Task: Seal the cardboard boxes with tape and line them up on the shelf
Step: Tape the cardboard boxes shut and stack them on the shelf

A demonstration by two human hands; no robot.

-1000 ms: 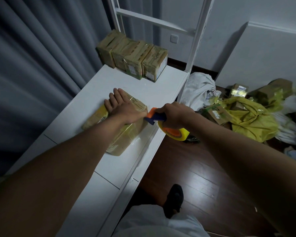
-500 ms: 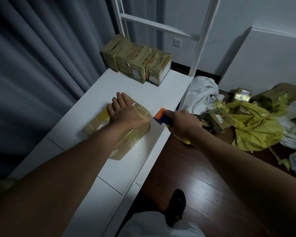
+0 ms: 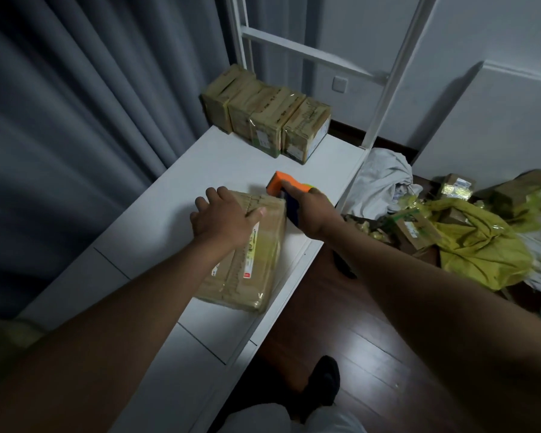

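White shelf (image 3: 231,164) holds four boxes (image 3: 269,120) lined up at far end; left hand (image 3: 222,217) flat, fingers straight, on near box (image 3: 250,260); right hand (image 3: 313,210) grips tape dispenser (image 3: 281,185) at its far edge: taping step, next likely draw tape nearward.

Your box (image 3: 247,257) is tan under glossy tape, its label white, yellow and red. Your dispenser (image 3: 286,190) is orange and dark blue. The shelf (image 3: 231,164) is white, the curtain (image 3: 75,120) grey, the floor (image 3: 341,323) dark reddish wood, the bag (image 3: 475,245) yellow.
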